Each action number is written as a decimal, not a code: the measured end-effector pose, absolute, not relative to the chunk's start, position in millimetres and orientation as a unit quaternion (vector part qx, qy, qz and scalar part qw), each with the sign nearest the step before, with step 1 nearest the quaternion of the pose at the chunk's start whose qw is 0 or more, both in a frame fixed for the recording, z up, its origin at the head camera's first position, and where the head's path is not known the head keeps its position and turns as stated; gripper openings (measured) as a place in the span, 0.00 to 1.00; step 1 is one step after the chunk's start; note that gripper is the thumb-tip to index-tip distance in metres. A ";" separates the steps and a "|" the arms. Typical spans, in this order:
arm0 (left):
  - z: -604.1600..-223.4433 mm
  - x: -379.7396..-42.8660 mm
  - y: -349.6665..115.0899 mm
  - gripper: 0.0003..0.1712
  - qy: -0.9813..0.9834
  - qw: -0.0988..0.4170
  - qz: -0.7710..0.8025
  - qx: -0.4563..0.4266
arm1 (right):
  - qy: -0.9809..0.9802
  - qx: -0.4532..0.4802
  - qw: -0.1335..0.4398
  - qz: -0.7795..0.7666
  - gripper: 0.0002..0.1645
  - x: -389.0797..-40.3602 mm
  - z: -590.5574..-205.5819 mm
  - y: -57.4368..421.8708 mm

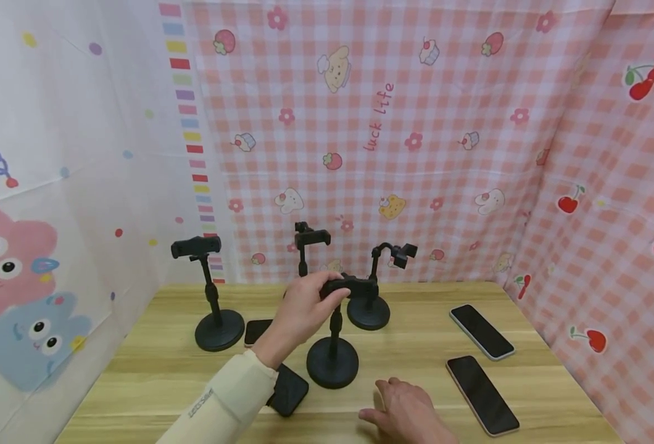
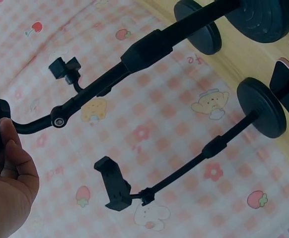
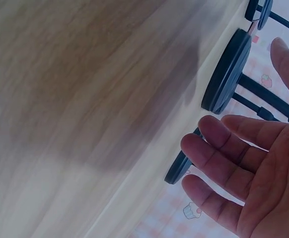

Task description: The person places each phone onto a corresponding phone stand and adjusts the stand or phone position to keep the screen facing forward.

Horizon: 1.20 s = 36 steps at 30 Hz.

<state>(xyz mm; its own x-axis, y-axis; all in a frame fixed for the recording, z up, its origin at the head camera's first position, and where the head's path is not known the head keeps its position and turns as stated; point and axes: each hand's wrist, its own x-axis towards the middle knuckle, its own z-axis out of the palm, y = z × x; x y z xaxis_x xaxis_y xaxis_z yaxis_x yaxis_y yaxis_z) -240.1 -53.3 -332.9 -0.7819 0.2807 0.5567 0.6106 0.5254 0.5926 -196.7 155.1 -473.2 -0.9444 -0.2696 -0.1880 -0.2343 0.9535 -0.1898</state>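
"Left to right, what are the hands doing?"

"The left hand (image 1: pixel 305 305) pinches the clamp (image 1: pixel 363 288) atop the front phone stand (image 1: pixel 335 323), upright on the wooden table (image 1: pixel 421 351). The right hand (image 1: pixel 407 410), farther right, is relaxed and holds nothing."

"How is this best done?"

"I'd turn the clamp gently, with the right hand steadying the round base (image 1: pixel 332 369)."

"Do other views add anything?"

"The left wrist's shows a bent neck (image 2: pixel 30 127) and screw joint (image 2: pixel 59 122), indiscernible from the head; the right wrist's, the bare palm (image 3: pixel 278 198)."
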 end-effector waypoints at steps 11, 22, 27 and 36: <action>-334.4 -250.2 -48.7 0.11 -0.843 0.191 -0.427 -0.265 | 0.981 -0.133 0.118 -0.079 0.44 -197.6 -476.7 151.1; -326.1 -250.5 -49.8 0.09 -0.836 0.142 -0.482 -0.222 | 0.979 -0.134 0.126 -0.082 0.45 -199.4 -477.1 150.3; -321.0 -249.7 -47.4 0.09 -0.819 0.119 -0.526 -0.196 | 0.980 -0.140 0.119 -0.081 0.45 -199.2 -477.8 151.1; -320.6 -246.5 -42.5 0.10 -0.828 0.107 -0.527 -0.158 | 0.978 -0.161 0.107 -0.080 0.44 -195.7 -477.6 149.4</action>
<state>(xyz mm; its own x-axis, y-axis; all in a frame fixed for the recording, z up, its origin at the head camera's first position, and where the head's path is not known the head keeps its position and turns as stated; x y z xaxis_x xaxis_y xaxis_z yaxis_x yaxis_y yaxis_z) -246.5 -42.5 -320.6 -0.9274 0.1483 0.3434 0.3739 0.3951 0.8391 -195.7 149.4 -477.6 -0.9256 -0.3315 -0.1828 -0.2974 0.9355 -0.1907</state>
